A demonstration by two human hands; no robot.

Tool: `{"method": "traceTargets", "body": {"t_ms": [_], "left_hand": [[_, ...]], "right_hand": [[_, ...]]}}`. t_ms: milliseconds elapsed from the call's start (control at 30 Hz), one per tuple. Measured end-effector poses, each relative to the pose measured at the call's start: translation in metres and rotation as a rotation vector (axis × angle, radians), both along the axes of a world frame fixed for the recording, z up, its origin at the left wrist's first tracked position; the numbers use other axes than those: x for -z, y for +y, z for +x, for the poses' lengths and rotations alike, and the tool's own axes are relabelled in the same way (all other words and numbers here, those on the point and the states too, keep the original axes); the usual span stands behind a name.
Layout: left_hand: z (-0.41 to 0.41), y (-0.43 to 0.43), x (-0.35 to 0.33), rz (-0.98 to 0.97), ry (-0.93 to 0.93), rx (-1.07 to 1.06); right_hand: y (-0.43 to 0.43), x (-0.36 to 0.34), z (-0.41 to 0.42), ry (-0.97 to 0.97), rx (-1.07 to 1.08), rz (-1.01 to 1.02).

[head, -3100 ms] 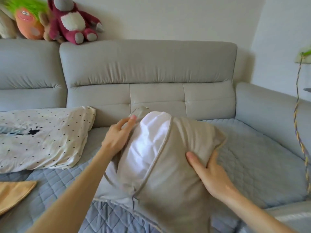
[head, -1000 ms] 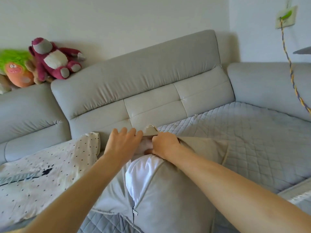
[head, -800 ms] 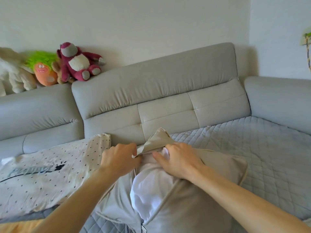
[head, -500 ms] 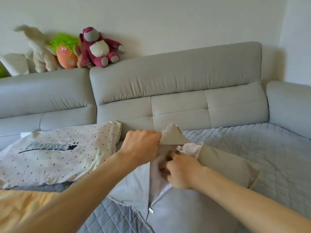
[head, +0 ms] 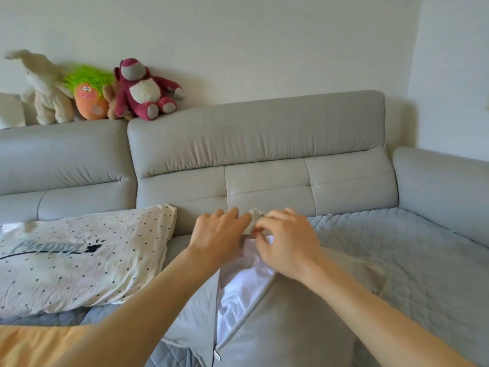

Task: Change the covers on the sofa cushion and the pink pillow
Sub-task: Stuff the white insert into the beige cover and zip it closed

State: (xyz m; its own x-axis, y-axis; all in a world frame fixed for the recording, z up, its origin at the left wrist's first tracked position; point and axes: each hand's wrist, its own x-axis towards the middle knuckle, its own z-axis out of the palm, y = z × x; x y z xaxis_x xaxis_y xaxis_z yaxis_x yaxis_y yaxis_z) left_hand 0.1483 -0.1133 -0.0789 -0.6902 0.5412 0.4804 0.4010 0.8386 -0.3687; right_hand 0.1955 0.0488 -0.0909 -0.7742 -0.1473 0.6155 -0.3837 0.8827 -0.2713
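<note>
A sofa cushion stands on the sofa seat right in front of me, in a grey-beige cover [head: 299, 329] with its zip open. The white inner cushion [head: 243, 284] shows through the gap. My left hand [head: 219, 234] and my right hand [head: 285, 242] meet at the cushion's top corner. Both pinch the cover fabric there, and my right fingers curl over the white inner cushion's corner. The corner itself is mostly hidden by my fingers. A white pillow with black dots [head: 79, 258] lies on the seat to the left.
The grey sofa backrest [head: 254, 160] rises behind, with several plush toys [head: 143, 91] on its top at the left. A quilted blue-grey seat pad [head: 412, 263] covers the seat to the right. An orange fabric [head: 31, 345] lies at the lower left.
My right hand moved from the cushion's side up to its top corner beside my left hand. The cover's corner flap stood up half a second ago and now lies covered under my fingers.
</note>
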Motion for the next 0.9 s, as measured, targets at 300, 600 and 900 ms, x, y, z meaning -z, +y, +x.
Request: {"method": "traceTargets", "body": {"t_ms": [300,600,900], "left_hand": [[-0.035,0.048,-0.007,-0.312,-0.066,-0.101],[-0.042,0.052,-0.054,-0.431,0.156,-0.014],[-0.067,0.05,-0.04,-0.26,0.004,-0.07]], "right_hand": [[-0.002,0.051,0.002,-0.425,-0.041,0.146],[-0.022,0.026,-0.072,-0.746,0.092,0.502],[-0.039,0.068,-0.089,-0.554,0.224,-0.437]]}}
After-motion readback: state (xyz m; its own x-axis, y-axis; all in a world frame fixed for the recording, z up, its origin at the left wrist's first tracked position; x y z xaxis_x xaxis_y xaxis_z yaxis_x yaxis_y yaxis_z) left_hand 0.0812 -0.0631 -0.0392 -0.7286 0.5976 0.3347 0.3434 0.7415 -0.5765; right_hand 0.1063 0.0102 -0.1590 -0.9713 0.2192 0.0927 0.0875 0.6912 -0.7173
